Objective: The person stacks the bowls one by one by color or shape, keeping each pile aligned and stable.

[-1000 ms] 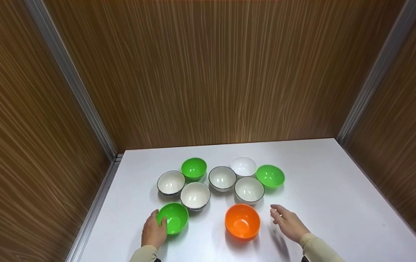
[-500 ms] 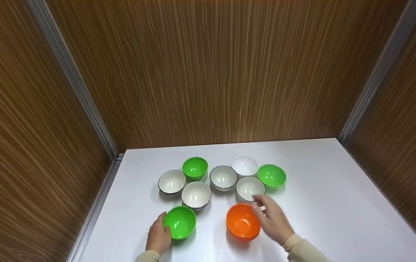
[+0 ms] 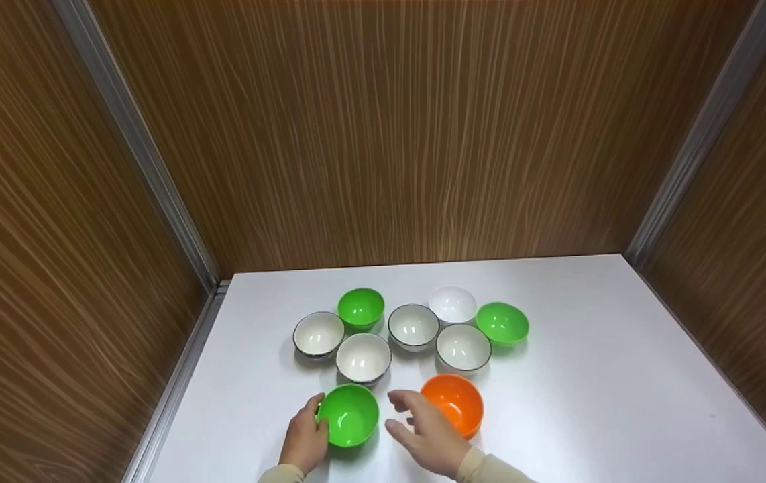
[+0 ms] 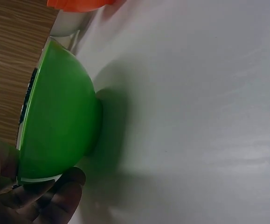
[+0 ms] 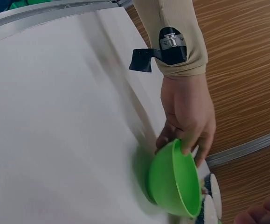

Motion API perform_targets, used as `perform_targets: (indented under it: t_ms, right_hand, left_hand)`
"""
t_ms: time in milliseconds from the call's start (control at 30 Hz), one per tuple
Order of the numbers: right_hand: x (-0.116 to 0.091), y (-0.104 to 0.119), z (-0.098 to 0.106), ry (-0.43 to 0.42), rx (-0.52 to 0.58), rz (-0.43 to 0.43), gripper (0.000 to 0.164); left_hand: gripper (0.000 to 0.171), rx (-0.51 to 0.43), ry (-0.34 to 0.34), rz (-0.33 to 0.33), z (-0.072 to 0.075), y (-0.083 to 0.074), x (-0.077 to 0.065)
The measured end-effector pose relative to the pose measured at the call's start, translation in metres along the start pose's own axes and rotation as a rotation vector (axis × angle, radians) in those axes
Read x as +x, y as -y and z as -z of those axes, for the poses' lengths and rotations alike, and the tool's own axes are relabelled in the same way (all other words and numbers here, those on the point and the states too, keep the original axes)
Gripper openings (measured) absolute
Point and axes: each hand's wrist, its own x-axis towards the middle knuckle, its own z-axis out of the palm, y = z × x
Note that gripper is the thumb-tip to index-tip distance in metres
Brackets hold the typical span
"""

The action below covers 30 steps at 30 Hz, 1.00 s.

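Observation:
A green bowl (image 3: 349, 417) is gripped at its left rim by my left hand (image 3: 305, 436), thumb over the edge and fingers outside. The left wrist view shows the side of this green bowl (image 4: 62, 114) with its shadow on the white table. My right hand (image 3: 428, 435) hangs between that bowl and an orange bowl (image 3: 458, 401), fingers spread and holding nothing, apart from the green rim. It hides the lower left of the orange bowl. In the right wrist view the left hand (image 5: 189, 112) pinches the green bowl (image 5: 172, 179), and only some right fingertips (image 5: 265, 212) appear.
Behind stand several white bowls with dark rims, such as one nearest the green bowl (image 3: 363, 358). A plain white bowl (image 3: 453, 305) and two more green bowls, a left one (image 3: 361, 308) and a right one (image 3: 502, 323), stand farther back. Wood-grain walls (image 3: 423, 134) enclose the white table (image 3: 597, 376).
My left hand has carried the green bowl rightward and slightly nearer to me. My right hand has swept left from beyond the orange bowl, across it, to near the green bowl.

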Motion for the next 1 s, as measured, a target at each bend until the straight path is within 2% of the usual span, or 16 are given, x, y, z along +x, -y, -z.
perform_targets:
  t_ms: [167,400,600,800,1000]
  right_hand:
    - [0.01,-0.006,-0.022,-0.036,-0.01,-0.086,0.052]
    - [0.022,-0.017,-0.045,-0.095,-0.127,-0.164,0.06]
    - [0.029,-0.025,-0.053,-0.119,-0.09,-0.249,0.061]
    - [0.029,-0.031,-0.058,-0.088,-0.03,-0.288,0.058]
    - [0.026,-0.038,-0.063,-0.037,-0.049,-0.32,0.048]
  left_hand:
    - [0.043,-0.002,0.034,-0.015,-0.002,-0.001,0.0]
    - [0.045,0.02,0.043,-0.067,0.0,0.001,0.001]
    - [0.077,0.007,0.026,-0.096,0.003,0.003,-0.002]
    - [0.106,0.021,0.087,-0.14,0.003,0.009,-0.007]
    - [0.122,0.052,0.166,-0.15,-0.001,0.016,-0.008]
